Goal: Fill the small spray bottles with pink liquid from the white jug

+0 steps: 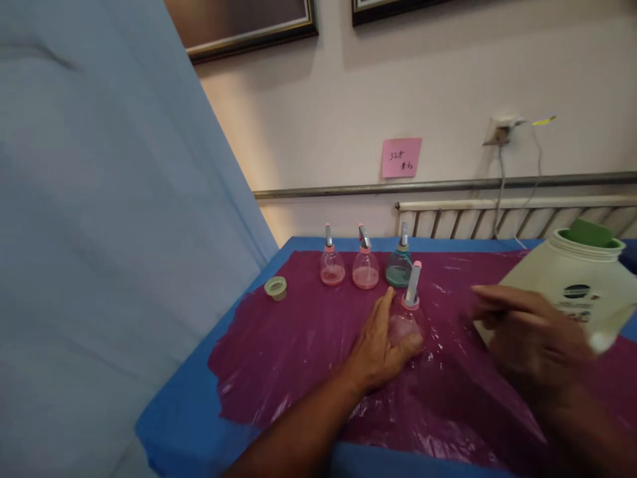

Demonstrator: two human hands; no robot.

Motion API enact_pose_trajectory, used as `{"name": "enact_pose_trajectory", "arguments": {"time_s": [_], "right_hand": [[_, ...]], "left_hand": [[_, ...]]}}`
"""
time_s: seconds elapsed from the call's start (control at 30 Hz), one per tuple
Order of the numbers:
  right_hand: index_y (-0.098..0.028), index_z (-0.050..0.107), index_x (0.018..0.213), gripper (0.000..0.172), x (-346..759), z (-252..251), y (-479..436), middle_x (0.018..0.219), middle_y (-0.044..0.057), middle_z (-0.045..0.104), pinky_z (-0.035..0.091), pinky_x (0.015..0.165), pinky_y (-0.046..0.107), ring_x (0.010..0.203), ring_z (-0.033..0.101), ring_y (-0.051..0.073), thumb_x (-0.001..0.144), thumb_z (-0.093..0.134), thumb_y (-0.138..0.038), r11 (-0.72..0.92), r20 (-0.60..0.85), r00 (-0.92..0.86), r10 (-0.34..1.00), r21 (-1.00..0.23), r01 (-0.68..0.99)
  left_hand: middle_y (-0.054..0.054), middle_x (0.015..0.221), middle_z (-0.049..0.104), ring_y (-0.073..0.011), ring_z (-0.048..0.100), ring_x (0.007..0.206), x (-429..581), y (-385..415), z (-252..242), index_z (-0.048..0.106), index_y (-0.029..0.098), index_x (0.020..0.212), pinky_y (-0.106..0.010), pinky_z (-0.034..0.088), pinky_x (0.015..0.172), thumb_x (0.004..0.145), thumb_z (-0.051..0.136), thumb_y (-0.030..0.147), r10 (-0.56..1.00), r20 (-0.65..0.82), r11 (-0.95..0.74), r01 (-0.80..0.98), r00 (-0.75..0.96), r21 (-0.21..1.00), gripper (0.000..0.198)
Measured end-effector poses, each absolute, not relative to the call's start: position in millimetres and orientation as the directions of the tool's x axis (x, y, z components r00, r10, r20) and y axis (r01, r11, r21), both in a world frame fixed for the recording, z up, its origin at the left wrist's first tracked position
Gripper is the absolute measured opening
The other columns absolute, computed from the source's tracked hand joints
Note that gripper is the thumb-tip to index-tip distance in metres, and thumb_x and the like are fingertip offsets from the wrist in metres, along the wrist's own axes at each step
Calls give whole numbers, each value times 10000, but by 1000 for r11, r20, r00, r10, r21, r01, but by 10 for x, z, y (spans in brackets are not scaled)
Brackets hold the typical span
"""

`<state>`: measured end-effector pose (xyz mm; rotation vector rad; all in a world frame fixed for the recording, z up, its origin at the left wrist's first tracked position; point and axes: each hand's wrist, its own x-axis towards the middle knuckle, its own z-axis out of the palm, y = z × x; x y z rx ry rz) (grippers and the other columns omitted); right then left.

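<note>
My left hand point(379, 348) is closed around the clear body of a spray bottle point(411, 304) with a pink collar and grey spray head, standing upright on the purple plastic sheet point(298, 352). Behind it stand two spray bottles with pink collars, one on the left point(332, 269) and one in the middle point(365, 271), plus a teal spray bottle point(399, 267), all partly filled. My right hand point(532, 332), smeared by motion, is raised in front of a large cream jug point(537, 269); whether its fingers hold anything does not show.
A small pale green cup-like piece point(276, 288) lies on the sheet at the left. Something green point(590, 232) pokes from the jug's mouth. A light blue curtain point(124, 199) hangs at the left. Behind the blue-covered table point(179, 398) are a radiator point(448, 222) and a cable point(501, 179).
</note>
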<state>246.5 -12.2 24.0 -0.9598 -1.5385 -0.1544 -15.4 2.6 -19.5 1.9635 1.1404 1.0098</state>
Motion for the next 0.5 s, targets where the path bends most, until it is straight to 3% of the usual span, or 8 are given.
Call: {"name": "enact_pose_trajectory", "arguments": {"time_s": [0.1,0.2,0.5], "right_hand": [[-297,794,1141,195,2334,76,49,879,45,827,630,614,377,680,800,255,1127,601,-283,754,883,-128,451,-300,585],[-275,759,1061,129,2206,-29,119,799,2,789,596,585,325,616,765,210,1089,644,-223,805,824,-296,482,-284,521],[-229,741,1103,184,2203,-154,148,869,9,803,583,663,290,694,784,175,1162,568,-255,736,798,-233,555,-342,584]], "left_hand": [[-167,1899,325,-374,325,1766,-177,35,-216,227,258,1841,-647,285,1446,1045,732,590,902,288,-406,404,321,820,1000],[-184,1899,314,-393,314,1768,-195,51,-231,234,244,1838,-668,279,1441,1033,750,558,911,270,-386,411,313,826,1007],[-144,1871,376,-389,370,1737,-169,94,-265,324,277,1812,-641,303,1437,939,837,344,923,270,-369,431,274,823,1015]]}}
